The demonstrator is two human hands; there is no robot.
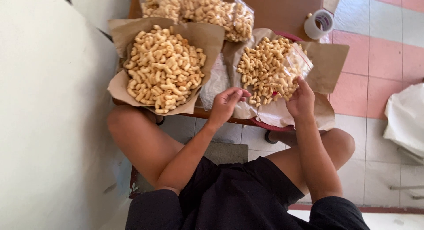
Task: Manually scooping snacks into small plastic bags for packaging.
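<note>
R hand [301, 99] fingers pinch clear bag [295, 64] w/ mouth facing snack pile [264, 71]; L hand [226, 104] nearer pile, fingers loosely curled, empty.

The seated person wears black shorts, with both arms and knees bare.

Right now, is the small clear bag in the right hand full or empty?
Partly filled: snack curls show inside the clear bag, held at its lower edge by the right hand.
</note>
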